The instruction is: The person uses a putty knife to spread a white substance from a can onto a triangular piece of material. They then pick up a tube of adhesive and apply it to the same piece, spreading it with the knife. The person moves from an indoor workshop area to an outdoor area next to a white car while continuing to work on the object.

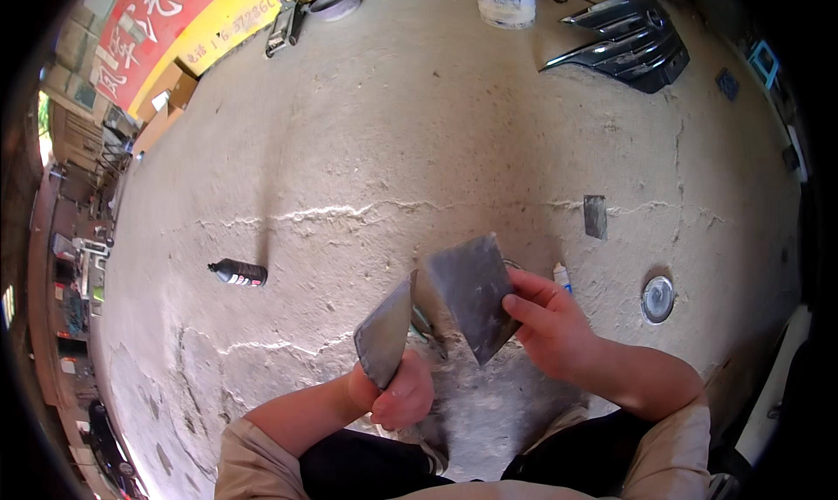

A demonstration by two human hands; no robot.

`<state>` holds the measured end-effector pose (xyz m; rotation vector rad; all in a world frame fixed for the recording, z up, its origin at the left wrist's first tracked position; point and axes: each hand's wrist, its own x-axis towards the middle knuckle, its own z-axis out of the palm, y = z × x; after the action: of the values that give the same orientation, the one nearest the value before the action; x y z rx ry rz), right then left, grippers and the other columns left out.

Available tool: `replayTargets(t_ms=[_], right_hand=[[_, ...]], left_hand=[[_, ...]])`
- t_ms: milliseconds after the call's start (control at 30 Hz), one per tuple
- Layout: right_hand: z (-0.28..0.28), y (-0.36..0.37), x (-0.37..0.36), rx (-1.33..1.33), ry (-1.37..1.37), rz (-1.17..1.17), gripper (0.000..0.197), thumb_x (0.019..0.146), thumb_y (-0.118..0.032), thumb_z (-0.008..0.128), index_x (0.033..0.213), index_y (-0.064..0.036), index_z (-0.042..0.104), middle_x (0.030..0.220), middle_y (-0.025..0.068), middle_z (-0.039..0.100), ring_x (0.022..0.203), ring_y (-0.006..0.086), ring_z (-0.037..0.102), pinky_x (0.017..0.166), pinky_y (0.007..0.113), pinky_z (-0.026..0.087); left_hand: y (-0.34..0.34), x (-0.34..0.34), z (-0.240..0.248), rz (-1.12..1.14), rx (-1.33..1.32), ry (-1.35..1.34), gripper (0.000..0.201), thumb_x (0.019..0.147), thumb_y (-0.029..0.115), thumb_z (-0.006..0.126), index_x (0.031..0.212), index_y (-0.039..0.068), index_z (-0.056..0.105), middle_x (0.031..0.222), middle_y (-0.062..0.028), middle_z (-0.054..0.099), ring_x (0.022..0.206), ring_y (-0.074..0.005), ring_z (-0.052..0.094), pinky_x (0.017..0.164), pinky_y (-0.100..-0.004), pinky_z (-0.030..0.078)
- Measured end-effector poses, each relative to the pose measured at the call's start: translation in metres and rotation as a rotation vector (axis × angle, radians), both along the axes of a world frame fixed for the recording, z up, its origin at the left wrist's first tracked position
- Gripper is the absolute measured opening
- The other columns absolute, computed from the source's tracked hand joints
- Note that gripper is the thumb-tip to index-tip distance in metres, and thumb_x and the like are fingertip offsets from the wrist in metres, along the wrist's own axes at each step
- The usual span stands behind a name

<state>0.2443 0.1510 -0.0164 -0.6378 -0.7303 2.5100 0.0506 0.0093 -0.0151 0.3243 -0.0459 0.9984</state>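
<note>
Low in the middle, my left hand [405,397] is closed around the lower end of a flat scraper [385,327] whose broad, grey-beige face tilts up and to the right. To its right, my right hand [552,327] pinches a thin dark grey rectangular plate [468,284] by its right edge, thumb in front. The plate stands slanted, its lower corner pointing down. A narrow gap separates the two tools. Behind them, a greenish tool-like object [423,321] on the floor is partly hidden. Beyond my right hand lies a small white tube [561,277] with blue on it.
A black bottle [239,272] lies at left on the cracked concrete floor. At right are a round tin [657,300] and a grey rectangular sheet [595,216]. Farther off stand a white bucket [506,3], a black car grille [630,44] and a cardboard box [170,99].
</note>
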Motion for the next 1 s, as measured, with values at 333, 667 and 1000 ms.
replayTargets(t_ms=[333,667,1000], right_hand=[[-0.011,-0.004,0.001,0.041,-0.164,0.05,0.02,0.095,-0.009,0.054,0.114,-0.0032,0.055,0.103,0.0038,0.063,0.097,0.011,0.057,0.086,0.027,0.046],[0.004,-0.005,0.012,0.092,-0.12,0.172,0.037,0.095,-0.006,0.051,0.131,-0.0009,0.048,0.112,0.0071,0.063,0.099,0.012,0.06,0.087,0.026,0.048],[0.007,0.004,0.025,0.002,-0.114,0.122,0.039,0.094,-0.009,0.054,0.132,-0.0008,0.049,0.11,0.0056,0.064,0.097,0.0114,0.061,0.085,0.026,0.049]], left_hand=[[0.001,-0.006,0.009,0.157,-0.085,0.579,0.048,0.096,0.045,0.047,0.081,0.001,0.059,0.057,-0.0077,0.055,0.047,-0.0135,0.053,0.044,-0.0247,0.042],[0.007,-0.012,0.021,-0.029,0.051,1.524,0.052,0.099,0.039,0.045,0.067,-0.001,0.055,0.052,-0.0017,0.054,0.053,-0.0087,0.057,0.052,-0.0265,0.048],[0.002,-0.022,0.015,-0.05,-0.017,1.663,0.046,0.098,0.037,0.049,0.075,-0.001,0.059,0.053,-0.0033,0.054,0.054,-0.0095,0.058,0.054,-0.0265,0.049]])
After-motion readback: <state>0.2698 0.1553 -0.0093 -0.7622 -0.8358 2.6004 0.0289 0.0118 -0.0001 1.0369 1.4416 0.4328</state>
